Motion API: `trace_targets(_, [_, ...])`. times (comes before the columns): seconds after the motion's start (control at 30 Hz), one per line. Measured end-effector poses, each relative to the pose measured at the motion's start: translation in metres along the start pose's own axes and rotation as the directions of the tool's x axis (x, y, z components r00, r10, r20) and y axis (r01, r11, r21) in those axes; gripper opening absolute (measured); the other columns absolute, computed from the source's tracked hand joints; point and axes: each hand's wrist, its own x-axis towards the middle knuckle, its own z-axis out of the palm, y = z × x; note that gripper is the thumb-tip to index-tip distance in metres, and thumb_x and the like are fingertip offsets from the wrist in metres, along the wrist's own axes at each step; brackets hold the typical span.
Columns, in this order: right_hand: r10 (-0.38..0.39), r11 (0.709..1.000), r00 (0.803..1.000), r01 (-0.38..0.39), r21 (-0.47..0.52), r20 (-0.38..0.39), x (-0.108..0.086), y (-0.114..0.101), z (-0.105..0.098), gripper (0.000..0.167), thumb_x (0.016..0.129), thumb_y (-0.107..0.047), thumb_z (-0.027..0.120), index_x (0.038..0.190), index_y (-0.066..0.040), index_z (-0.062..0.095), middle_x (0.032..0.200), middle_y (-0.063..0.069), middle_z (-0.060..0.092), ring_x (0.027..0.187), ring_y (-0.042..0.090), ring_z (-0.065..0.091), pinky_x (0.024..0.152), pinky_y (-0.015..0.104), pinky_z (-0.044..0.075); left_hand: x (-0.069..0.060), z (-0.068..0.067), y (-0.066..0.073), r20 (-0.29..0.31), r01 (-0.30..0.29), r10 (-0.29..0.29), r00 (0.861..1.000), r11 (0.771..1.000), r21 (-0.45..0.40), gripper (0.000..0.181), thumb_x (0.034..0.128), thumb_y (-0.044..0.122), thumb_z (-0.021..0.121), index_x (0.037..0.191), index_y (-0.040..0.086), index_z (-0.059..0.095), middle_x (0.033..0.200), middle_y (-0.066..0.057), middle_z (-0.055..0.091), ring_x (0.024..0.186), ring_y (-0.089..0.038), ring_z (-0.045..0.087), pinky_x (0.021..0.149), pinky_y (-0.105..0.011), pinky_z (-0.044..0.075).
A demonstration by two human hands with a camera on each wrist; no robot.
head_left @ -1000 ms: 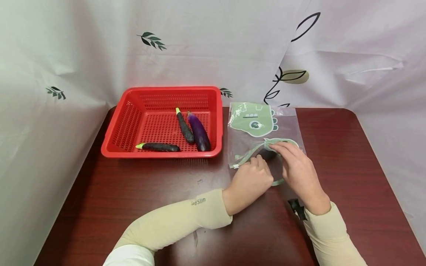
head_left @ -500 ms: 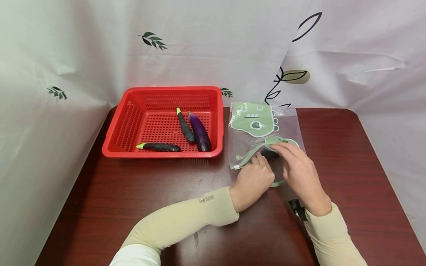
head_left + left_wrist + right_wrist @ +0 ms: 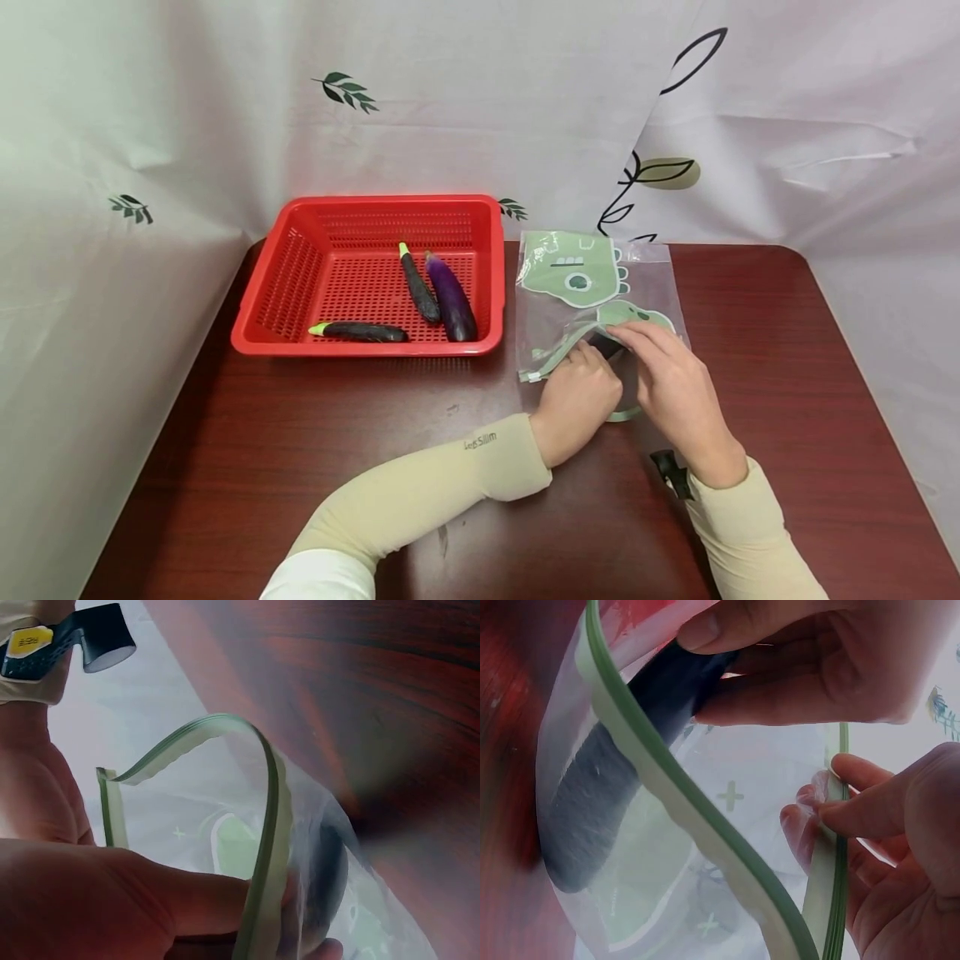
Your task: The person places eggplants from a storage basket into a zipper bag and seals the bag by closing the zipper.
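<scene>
Inside the bag (image 3: 562,312), past parted green edges (image 3: 697,794), room beside dark vegetable (image 3: 596,802).

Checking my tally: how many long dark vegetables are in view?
4. Three in the red basket: a green-tipped one along the near side, another green-tipped one right of middle, and a purple eggplant beside it. The fourth is in the left hand, its free end inside the plastic bag.

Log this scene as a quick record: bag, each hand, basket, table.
Bag: clear, green-printed, mouth open
Left hand: grips a dark vegetable, far end inside the bag
Right hand: pinches the bag's rim
Basket: red, left of the bag; holds a purple eggplant and two dark lime-tipped vegetables
Table: reddish brown, wood-grained
</scene>
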Motion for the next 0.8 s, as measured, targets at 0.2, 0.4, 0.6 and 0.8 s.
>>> trace_targets(0.2, [-0.009, 1.0, 1.0, 0.01, 0.013, -0.018, 0.0, 0.0, 0.0, 0.051, 0.079, 0.027, 0.054, 0.119, -0.001, 0.071, 0.118, 0.013, 0.067, 0.108, 0.031, 0.063, 0.092, 0.041, 0.046, 0.003, 0.004, 0.005, -0.005, 0.029, -0.029, 1.0, 0.999, 0.026, 0.03, 0.0935, 0.008, 0.049, 0.104, 0.002, 0.077, 0.095, -0.016, 0.073, 0.069, -0.013, 0.063, 0.058, -0.021, 0.051])
trace_targets(0.4, [-0.01, 1.0, 1.0, 0.01, 0.024, -0.026, 0.0, 0.0, 0.0, 0.05, 0.079, 0.027, 0.055, 0.118, -0.001, 0.071, 0.117, 0.013, 0.068, 0.108, 0.031, 0.063, 0.093, 0.04, 0.045, 0.005, 0.007, 0.008, -0.023, 0.083, -0.082, 0.996, 0.996, 0.025, 0.023, 0.0909, 0.015, 0.057, 0.098, 0.008, 0.078, 0.087, -0.012, 0.07, 0.062, -0.009, 0.058, 0.046, -0.018, 0.045])
trace_targets(0.6, [-0.006, 1.0, 1.0, 0.007, 0.028, -0.028, 0.001, 0.0, -0.001, 0.051, 0.079, 0.028, 0.055, 0.118, -0.001, 0.071, 0.117, 0.013, 0.068, 0.108, 0.032, 0.063, 0.093, 0.04, 0.045, 0.007, 0.011, 0.011, -0.034, 0.119, -0.119, 0.992, 0.993, 0.023, 0.022, 0.0904, 0.016, 0.058, 0.097, 0.008, 0.077, 0.084, -0.008, 0.068, 0.061, -0.006, 0.056, 0.044, -0.017, 0.044])
trace_targets(0.8, [0.003, 1.0, 1.0, -0.002, 0.021, -0.03, 0.001, 0.001, -0.001, 0.051, 0.079, 0.027, 0.054, 0.118, -0.001, 0.071, 0.118, 0.013, 0.068, 0.108, 0.032, 0.063, 0.092, 0.041, 0.046, 0.008, 0.013, 0.015, -0.036, 0.15, -0.149, 0.988, 0.989, 0.019, 0.02, 0.0897, 0.016, 0.059, 0.094, 0.008, 0.077, 0.08, -0.003, 0.064, 0.06, -0.005, 0.055, 0.043, -0.017, 0.043])
